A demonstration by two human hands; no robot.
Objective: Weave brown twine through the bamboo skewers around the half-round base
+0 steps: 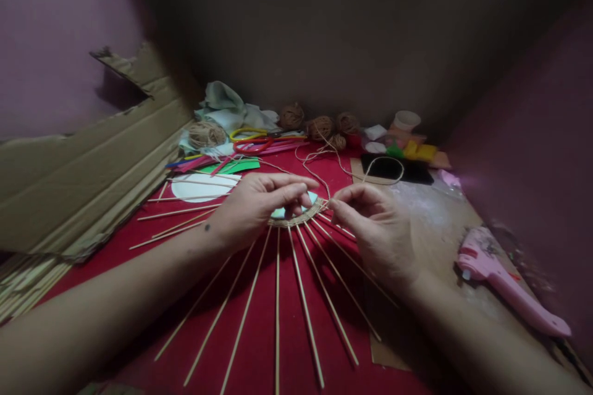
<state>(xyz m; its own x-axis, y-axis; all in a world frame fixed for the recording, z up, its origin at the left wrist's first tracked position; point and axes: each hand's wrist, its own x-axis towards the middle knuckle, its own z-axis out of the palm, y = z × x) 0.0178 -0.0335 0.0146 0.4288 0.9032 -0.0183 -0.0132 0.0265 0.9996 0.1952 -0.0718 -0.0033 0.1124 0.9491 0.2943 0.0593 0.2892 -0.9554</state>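
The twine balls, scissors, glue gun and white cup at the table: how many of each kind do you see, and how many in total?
Twine balls: 5
Scissors: 2
Glue gun: 1
White cup: 1
Total: 9

red table cover point(259, 345), pale tan sticks point(306, 308), pink glue gun point(504, 287), brown cardboard point(83, 179), green paper point(231, 166)

Home craft corner, my own makeshift bench. Pink walls point(50, 31) close on both sides. Red cloth point(259, 345) over the table. Far edge crowded with twine balls point(291, 115), scissors point(250, 141), coloured paper point(231, 166). Torn cardboard point(83, 166) leaning at left. Pink glue gun point(504, 287) near right.
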